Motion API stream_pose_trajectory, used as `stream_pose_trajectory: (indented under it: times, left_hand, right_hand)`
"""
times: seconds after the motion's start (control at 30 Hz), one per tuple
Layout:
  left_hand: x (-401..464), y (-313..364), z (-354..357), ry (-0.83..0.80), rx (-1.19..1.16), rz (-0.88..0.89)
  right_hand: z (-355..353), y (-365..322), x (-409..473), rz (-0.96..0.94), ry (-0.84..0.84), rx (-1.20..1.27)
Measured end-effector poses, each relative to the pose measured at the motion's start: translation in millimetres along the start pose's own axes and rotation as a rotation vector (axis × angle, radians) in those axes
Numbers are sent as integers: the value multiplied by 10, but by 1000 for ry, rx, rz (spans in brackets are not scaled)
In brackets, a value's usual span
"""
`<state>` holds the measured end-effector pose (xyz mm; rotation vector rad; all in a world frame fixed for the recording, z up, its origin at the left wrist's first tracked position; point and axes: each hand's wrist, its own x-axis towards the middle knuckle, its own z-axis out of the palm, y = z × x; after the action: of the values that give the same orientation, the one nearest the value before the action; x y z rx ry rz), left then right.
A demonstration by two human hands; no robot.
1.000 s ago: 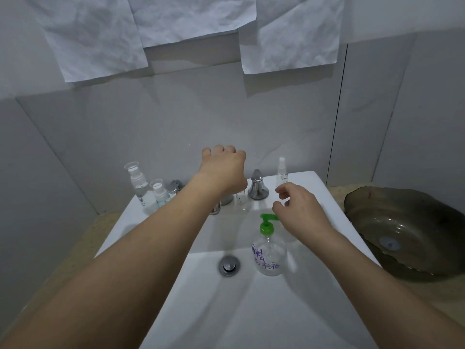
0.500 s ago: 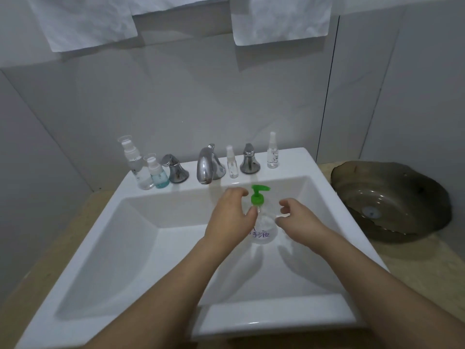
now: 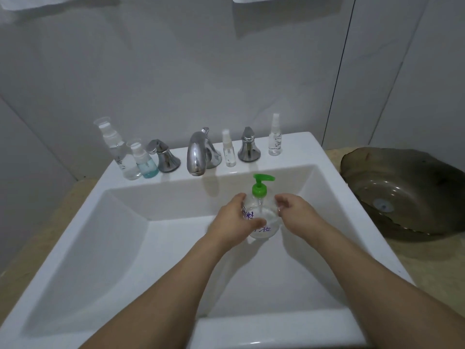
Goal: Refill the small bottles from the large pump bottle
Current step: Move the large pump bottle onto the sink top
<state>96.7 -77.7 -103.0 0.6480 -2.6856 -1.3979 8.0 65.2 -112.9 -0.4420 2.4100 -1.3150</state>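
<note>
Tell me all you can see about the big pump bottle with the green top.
The pump bottle is round, of clear plastic, with a green pump head and collar, its spout pointing right. Purple handwriting marks its front. It stands upright in the white sink. The left hand grips its left side; the right hand curls round its right shoulder.

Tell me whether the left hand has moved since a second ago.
Yes. The left hand was up by the faucet; it has come down into the basin and now grips the pump bottle.

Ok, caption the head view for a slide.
Both hands, left and right, grip the green-topped pump bottle in the white sink; four small bottles line its ledge.
</note>
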Motion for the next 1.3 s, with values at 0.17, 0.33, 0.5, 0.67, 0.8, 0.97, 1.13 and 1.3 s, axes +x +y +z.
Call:
stream_pose_trajectory:
  times: [0.17,0.33,0.5,0.67,0.8,0.97,1.13,1.3]
  left_hand:
    - [-96,96,-20,99,-77,78]
    - [-334,484,37,173,-127,190]
    - [-327,1070,105,224,-133,276]
    - [-105,1605,225,284,-147,312]
    - [82,1695,396,299,-173,272]
    - [307,1653,553,378,-203,217]
    - [440,1650,619,430,-235,184]
    - [448,1513,724,462,-221,198]
  right_hand:
    - [-150,-214,-224,-39,27,247]
    - [-505,-390,-504,-71,105,242]
    - [-962,-600,-550,-97,241,324]
    - [-1393,-790,-398,-72,297,557]
    - [-1492,-789,-194,7,316,615]
    - [-1473,-719,200,30,265,584]
    - [-1445,-653,490,64,279,587]
    - [-1433,-668,642,88,307,643]
